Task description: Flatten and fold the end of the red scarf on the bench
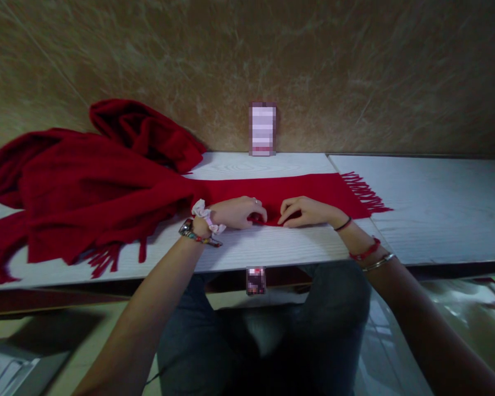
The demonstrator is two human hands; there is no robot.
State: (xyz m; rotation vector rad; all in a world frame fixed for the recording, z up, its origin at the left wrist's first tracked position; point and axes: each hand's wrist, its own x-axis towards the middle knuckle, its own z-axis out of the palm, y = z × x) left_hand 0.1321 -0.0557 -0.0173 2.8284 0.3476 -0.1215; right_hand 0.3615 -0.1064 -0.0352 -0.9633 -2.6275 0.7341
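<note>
A long red scarf [309, 190] with fringed ends lies across a white wood-grain table [272, 250]. Its right part is spread flat, and the fringe [365, 192] points right. Its left part sits in a large crumpled heap [86, 181]. My left hand [241, 212] and my right hand [307, 212] rest side by side on the scarf's near edge at the table's middle. Both have curled fingers pinching the red cloth. A pink scrunchie and bracelets circle my left wrist; red and metal bracelets circle my right.
A small blurred upright card [263, 129] leans against the brown marbled wall behind the scarf. A second white table top [437, 203] adjoins on the right. A blurred tag [256, 280] hangs under the table edge. My knees in dark trousers are below.
</note>
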